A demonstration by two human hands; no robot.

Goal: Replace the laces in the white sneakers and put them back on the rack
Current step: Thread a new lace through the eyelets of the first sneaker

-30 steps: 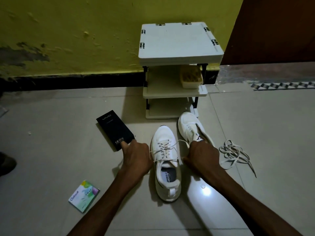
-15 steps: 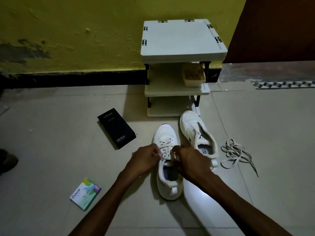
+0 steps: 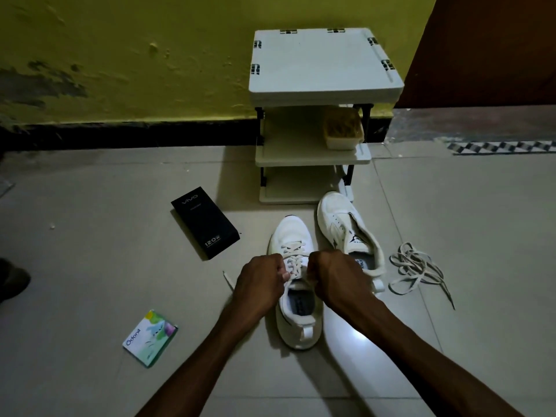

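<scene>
Left hand (image 3: pixel 264 278) and right hand (image 3: pixel 334 275), fingers curled, each grip the flat white lace (image 3: pixel 293 258) of the white fabric sneaker (image 3: pixel 293 233) between them; the unlaced white sneaker (image 3: pixel 343 227) lies just beyond the right hand.

- Light level: dim throughout, with muted colours and faint grain in the darkest areas.
- Glare: one bright white patch on the glossy floor (image 3: pixel 358 335), just right of the near sneaker (image 3: pixel 298 314).
- Shadows: soft-edged. One spreads left of the rack (image 3: pixel 325 70) over the floor, and another hugs the near sneaker's left side.
- Exposure: the left hand (image 3: pixel 261 281) and right hand (image 3: pixel 334 278) come out dark, with little surface detail. The pale lace (image 3: pixel 293 260) they grip stands out.
- Sharpness: the centre is crisp, and the lettering on the black box (image 3: pixel 206 222) is legible.
- Distortion: wide-angle. The base line of the wall (image 3: pixel 120 55) bows, the rack top splays, and the corners darken.
</scene>
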